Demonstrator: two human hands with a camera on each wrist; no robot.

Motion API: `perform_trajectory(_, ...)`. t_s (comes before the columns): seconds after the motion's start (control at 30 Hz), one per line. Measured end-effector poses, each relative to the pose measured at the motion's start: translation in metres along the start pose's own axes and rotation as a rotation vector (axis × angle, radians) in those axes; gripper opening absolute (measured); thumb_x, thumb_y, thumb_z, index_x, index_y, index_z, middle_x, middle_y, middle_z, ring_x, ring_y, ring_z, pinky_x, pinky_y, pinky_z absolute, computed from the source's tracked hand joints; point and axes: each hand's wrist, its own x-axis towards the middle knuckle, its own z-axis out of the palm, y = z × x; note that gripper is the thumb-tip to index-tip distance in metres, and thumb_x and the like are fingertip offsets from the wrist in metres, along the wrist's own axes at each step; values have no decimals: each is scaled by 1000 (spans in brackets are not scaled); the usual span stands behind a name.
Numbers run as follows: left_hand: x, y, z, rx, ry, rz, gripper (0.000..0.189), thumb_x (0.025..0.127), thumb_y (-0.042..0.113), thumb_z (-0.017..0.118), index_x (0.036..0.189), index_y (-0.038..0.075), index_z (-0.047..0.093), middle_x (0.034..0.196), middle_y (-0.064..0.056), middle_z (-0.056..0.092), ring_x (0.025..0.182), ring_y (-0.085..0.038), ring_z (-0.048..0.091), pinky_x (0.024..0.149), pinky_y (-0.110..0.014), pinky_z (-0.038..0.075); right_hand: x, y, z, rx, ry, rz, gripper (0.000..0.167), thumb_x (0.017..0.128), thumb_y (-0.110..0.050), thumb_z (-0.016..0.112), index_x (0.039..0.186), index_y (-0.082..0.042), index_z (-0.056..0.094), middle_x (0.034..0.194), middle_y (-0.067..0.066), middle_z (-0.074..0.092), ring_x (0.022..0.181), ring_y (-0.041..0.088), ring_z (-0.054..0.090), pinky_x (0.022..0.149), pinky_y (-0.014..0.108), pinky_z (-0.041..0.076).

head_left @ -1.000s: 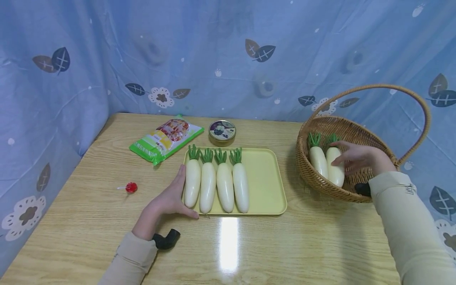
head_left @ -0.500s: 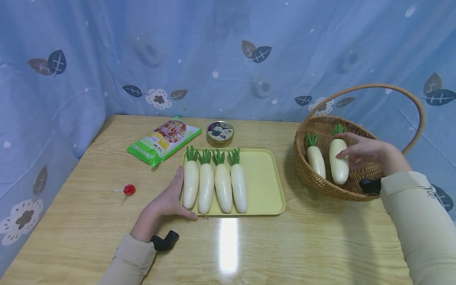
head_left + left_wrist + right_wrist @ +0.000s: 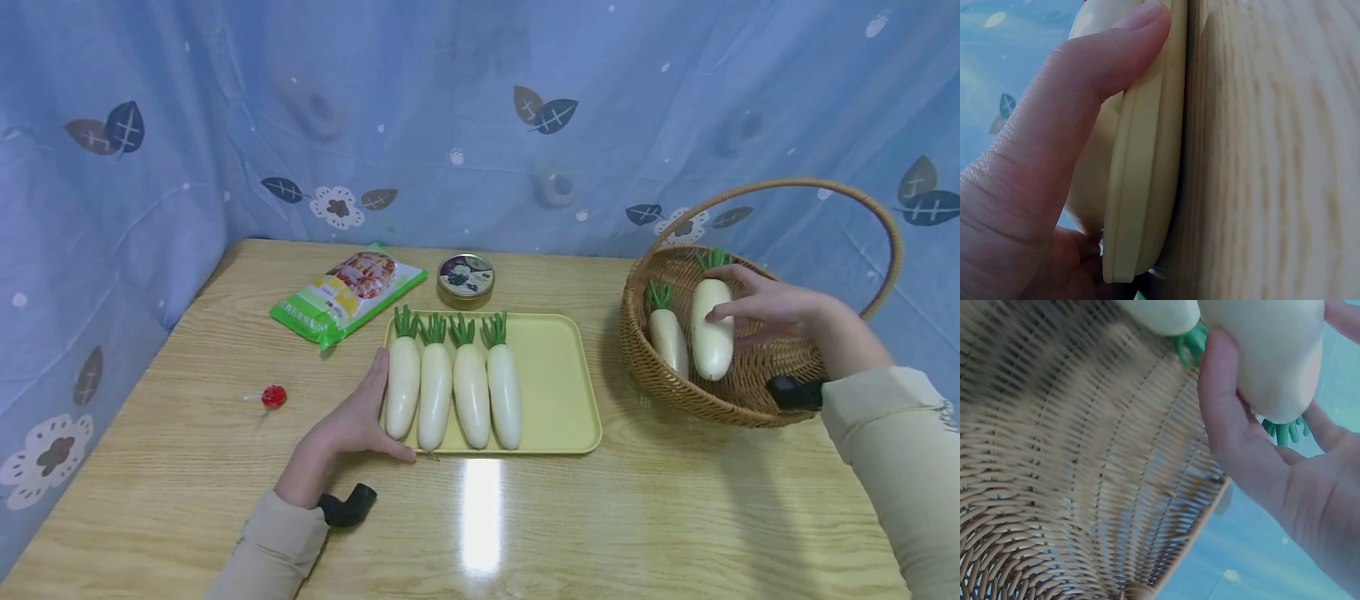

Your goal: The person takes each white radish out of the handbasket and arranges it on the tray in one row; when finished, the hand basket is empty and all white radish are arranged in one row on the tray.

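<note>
My left hand [image 3: 356, 423] rests on the left front corner of a yellow tray [image 3: 558, 383], fingers along its left side. The thumb lies against the rim [image 3: 1141, 181] in the left wrist view. Several white radishes [image 3: 471, 396] with green tops lie side by side on the tray's left part. My right hand [image 3: 780, 312] grips another white radish [image 3: 712, 333], thumb on one side and fingers on the other, raised within the wicker basket [image 3: 675, 398]. A second radish [image 3: 667, 337] leans against the basket's left wall.
A green and white food bag [image 3: 348, 292] and a round tin [image 3: 466, 277] stand behind the tray. A red lollipop [image 3: 273, 396] lies at the left. The basket's tall handle [image 3: 885, 217] arches over the right side, and a blue curtain [image 3: 450, 108] hangs behind the table.
My right hand has taken hold of the right-hand radish in the basket and lifted it slightly, moving right and away from the other radish. My left hand stays at the tray.
</note>
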Motion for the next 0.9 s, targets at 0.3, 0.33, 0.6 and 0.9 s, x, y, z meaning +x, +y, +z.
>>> perform_trajectory(0.3,1,0,0,13,-2,-5,149,45,41,90,141,-5,-15,147,-25,-15,136,-36,-7,109,-49,9,-7,-11,7,-18,12,-42,81,91,-18,55,144,-10,-5,124,30,29,100,32,53,78,50,50)
perform_trajectory(0.33,1,0,0,13,-2,-4,149,45,41,90,141,-5,-15,147,-25,-14,136,-36,-7,109,-49,9,-8,-11,8,-17,12,-47,80,91,-18,55,144,-10,-5,125,30,28,101,33,53,78,50,50)
perform_trajectory(0.6,1,0,-1,8,-6,-7,149,46,42,89,141,-4,-16,148,-25,-15,136,-36,-7,109,-50,9,-16,-15,16,-7,34,-86,77,93,-17,52,144,-10,-6,128,33,23,101,34,51,74,50,51)
perform_trajectory(0.9,0,0,-2,20,-14,-19,150,45,42,90,141,-4,-16,148,-24,-16,136,-34,-8,109,-48,8,-28,-26,37,-23,67,-118,79,92,-15,53,145,-13,-6,128,34,26,105,39,48,73,47,53)
